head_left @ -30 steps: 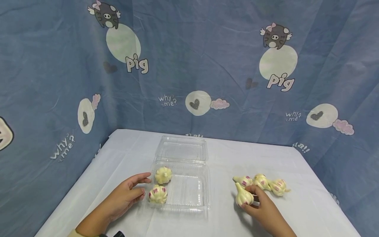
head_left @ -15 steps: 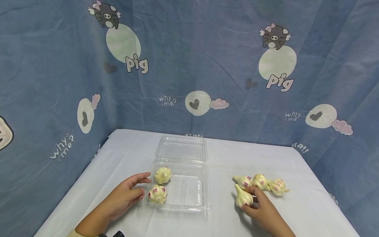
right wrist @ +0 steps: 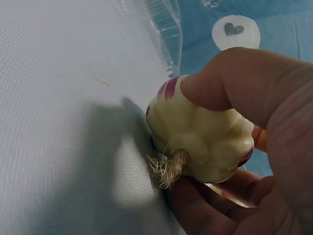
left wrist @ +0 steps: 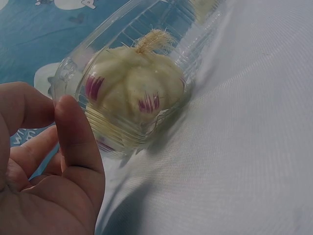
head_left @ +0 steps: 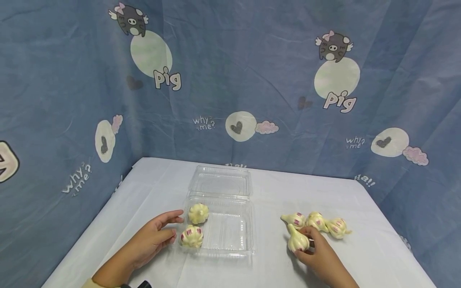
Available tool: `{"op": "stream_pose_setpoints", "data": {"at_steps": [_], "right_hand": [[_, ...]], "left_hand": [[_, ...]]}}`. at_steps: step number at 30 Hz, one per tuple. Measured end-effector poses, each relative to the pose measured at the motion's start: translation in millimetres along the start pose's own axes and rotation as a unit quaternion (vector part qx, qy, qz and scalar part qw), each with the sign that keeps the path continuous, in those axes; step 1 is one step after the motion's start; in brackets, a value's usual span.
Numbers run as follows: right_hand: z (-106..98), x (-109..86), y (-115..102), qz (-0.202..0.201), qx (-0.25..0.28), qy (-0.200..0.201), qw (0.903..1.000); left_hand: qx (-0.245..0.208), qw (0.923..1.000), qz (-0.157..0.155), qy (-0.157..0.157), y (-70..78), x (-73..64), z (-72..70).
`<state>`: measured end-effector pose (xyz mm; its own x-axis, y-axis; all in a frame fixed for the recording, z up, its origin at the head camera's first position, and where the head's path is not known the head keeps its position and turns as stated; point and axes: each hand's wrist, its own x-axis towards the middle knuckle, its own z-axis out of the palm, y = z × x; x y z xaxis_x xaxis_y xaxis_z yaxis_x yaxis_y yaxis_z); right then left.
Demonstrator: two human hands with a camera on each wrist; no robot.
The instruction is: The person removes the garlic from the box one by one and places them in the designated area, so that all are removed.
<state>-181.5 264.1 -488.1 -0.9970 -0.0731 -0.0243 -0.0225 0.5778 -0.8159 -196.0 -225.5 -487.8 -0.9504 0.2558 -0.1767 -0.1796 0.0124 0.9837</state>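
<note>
In the head view my right hand grips a garlic bulb low over the table, its stem pointing up and to the left. The right wrist view shows the thumb over the bulb and fingers beneath it, roots facing the camera. A clear plastic box lies with its lid folded back. Two garlic bulbs sit along its left side, a rear one and a front one. My left hand is at the box's left rim; its thumb and fingertips appear to touch the rim, spaced apart.
Behind the right hand, three more garlic bulbs lie in a row: a left one, a middle one and a right one. The white-covered table meets a blue printed curtain at the back and sides.
The bulb in my right hand has shifted very slightly right and its stem leans a little differently. The left bulb of the row has slid slightly left. My left hand stays put.
</note>
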Motion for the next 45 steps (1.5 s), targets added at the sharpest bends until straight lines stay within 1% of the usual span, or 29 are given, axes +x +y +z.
{"op": "stream_pose_setpoints", "data": {"at_steps": [7,10,15,20,26,32,38,41,45], "right_hand": [[0.1,1.1,-0.5,0.007,-0.007,0.001,1.0000],[-0.2,1.1,-1.2,0.011,-0.012,0.003,0.9999],[-0.3,0.5,-1.8,0.024,-0.012,0.008,0.9996],[-1.0,-0.1,-1.4,0.022,-0.015,0.009,0.9996],[-1.5,0.9,-1.0,0.030,-0.003,0.005,0.9995],[-2.2,1.1,-1.4,0.022,0.000,0.003,0.9997],[-2.3,0.3,-1.8,0.031,0.017,0.001,0.9994],[-2.5,0.2,-1.8,0.034,0.024,-0.001,0.9991],[-3.1,0.2,-0.8,0.035,0.022,-0.003,0.9991]], "left_hand": [[0.002,1.0000,0.000,0.003,0.1,0.3,0.1],[0.001,1.0000,0.003,-0.001,0.7,0.0,0.0],[0.000,1.0000,0.002,-0.002,1.7,-0.4,-0.2],[0.000,1.0000,-0.001,0.000,1.3,0.3,-0.2],[0.001,1.0000,0.000,0.001,1.5,0.7,0.2],[0.000,1.0000,0.003,-0.005,1.6,0.4,-0.4],[-0.002,0.9999,0.007,-0.014,0.0,0.1,-1.8],[-0.003,0.9999,0.007,-0.013,0.1,-0.2,-1.7],[-0.002,0.9999,0.006,-0.011,0.9,-0.5,-1.3]]}}
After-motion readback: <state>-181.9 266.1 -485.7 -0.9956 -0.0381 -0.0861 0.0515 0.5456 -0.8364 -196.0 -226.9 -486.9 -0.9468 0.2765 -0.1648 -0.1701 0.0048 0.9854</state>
